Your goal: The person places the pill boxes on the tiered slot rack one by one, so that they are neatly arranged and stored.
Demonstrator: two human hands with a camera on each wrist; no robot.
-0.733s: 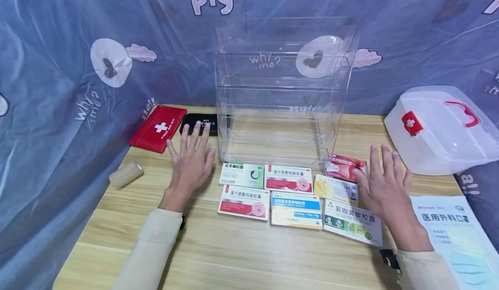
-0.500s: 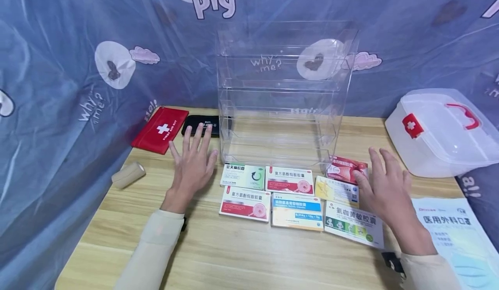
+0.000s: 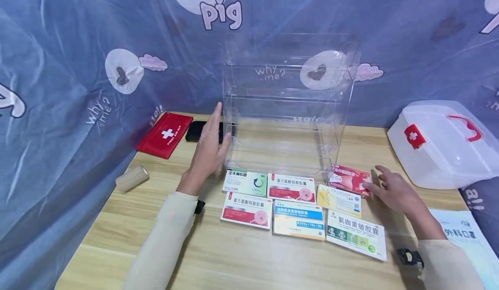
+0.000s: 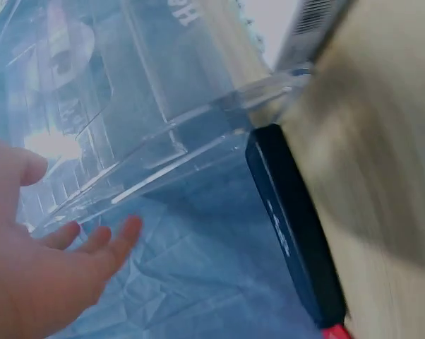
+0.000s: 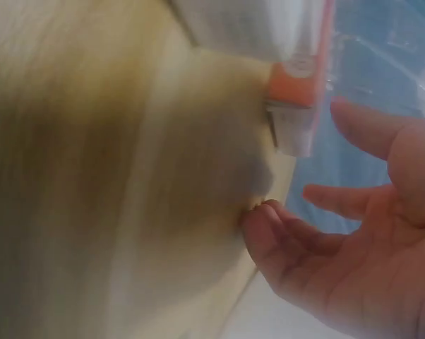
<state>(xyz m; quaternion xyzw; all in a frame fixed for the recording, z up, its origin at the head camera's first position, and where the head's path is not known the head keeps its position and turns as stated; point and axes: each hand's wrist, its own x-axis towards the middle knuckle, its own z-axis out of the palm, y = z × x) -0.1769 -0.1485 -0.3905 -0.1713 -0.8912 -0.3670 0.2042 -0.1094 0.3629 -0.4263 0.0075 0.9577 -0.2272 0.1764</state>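
The left hand stands edge-on at the near left side of the clear rack, its fingers straight and close together, pointing up and away, with the thumb well apart from them. In the left wrist view the rack's side edge shows between thumb and fingers; whether skin meets plastic cannot be told.

The right hand is to the right of the rack's front corner, its fingers bent downward and spread wide from the thumb. The hand straddles the right end of a red box, thumb on the near side; contact with the box is unclear.

The red box lies flat at the rack's front right corner, its printed face up, with white lettering on red. The rack is colourless and see-through, standing upright, with several tiers stacked one above another and bright glints along their edges. Just in front of the rack, left to right, lie a green-and-white box and a red-and-white box; a yellow box lies in front of its right corner, against the red one.
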